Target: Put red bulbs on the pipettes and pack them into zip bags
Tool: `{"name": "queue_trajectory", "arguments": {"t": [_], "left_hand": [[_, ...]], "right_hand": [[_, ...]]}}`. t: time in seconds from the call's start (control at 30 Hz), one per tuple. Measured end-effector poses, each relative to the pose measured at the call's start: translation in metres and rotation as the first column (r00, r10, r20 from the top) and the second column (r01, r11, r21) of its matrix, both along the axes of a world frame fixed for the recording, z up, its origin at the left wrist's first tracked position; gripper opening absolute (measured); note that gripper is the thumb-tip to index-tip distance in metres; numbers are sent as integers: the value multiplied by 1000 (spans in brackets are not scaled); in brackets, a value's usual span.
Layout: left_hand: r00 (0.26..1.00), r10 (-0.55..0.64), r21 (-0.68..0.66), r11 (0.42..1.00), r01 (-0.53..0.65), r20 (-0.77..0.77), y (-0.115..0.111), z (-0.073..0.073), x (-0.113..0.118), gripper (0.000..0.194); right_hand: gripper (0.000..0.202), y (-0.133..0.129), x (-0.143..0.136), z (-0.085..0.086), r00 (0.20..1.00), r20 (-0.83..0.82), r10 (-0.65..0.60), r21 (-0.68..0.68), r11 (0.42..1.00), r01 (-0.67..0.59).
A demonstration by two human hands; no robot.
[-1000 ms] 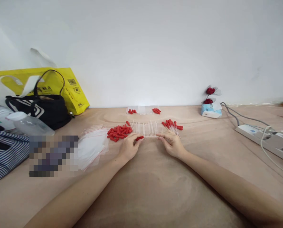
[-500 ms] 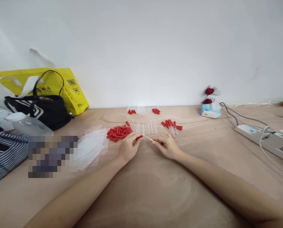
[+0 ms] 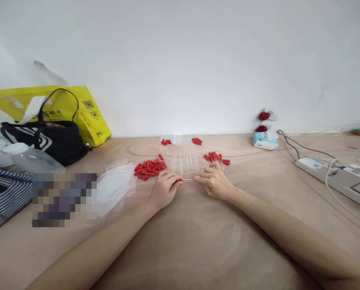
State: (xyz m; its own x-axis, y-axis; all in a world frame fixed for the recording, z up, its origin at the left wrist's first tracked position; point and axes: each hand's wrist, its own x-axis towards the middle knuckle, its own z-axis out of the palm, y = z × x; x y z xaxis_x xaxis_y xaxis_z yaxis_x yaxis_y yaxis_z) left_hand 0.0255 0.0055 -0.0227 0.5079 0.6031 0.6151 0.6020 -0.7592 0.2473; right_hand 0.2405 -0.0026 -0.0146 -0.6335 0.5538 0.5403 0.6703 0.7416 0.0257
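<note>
A person's left hand (image 3: 164, 188) pinched a red bulb (image 3: 177, 181) above a wooden table (image 3: 183, 241), while the right hand (image 3: 214, 181) was closed on the right end of a slender clear tube (image 3: 188, 180) running between them. Slanted half a second earlier, the tube had come level, apparently putting it in line with the bulb. Just beyond lay a row of clear tubes (image 3: 186, 163), between loose red bulbs (image 3: 150, 167) at left and bulb-topped tubes (image 3: 218, 157) at right.

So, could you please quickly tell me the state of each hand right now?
Left hand: closed, pinching a red bulb.
Right hand: closed, holding a thin clear tube.
</note>
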Motion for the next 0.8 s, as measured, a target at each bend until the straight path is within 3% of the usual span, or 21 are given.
{"name": "queue_trajectory", "arguments": {"t": [0.13,0.37,0.8], "left_hand": [[987,-34,35,999,40,-155,-5,3,-1,17],[967,-23,100,994,50,-255,-11,3,-3,19],[969,-49,52,997,63,-241,-8,3,-3,20]], "right_hand": [[23,-1,1,-1,998,31,48,44,998,-49],[24,-8,-5,-7,998,-49,43,17,999,-43],[26,-4,-10,-9,994,-98,50,-213,975,-70]]}}
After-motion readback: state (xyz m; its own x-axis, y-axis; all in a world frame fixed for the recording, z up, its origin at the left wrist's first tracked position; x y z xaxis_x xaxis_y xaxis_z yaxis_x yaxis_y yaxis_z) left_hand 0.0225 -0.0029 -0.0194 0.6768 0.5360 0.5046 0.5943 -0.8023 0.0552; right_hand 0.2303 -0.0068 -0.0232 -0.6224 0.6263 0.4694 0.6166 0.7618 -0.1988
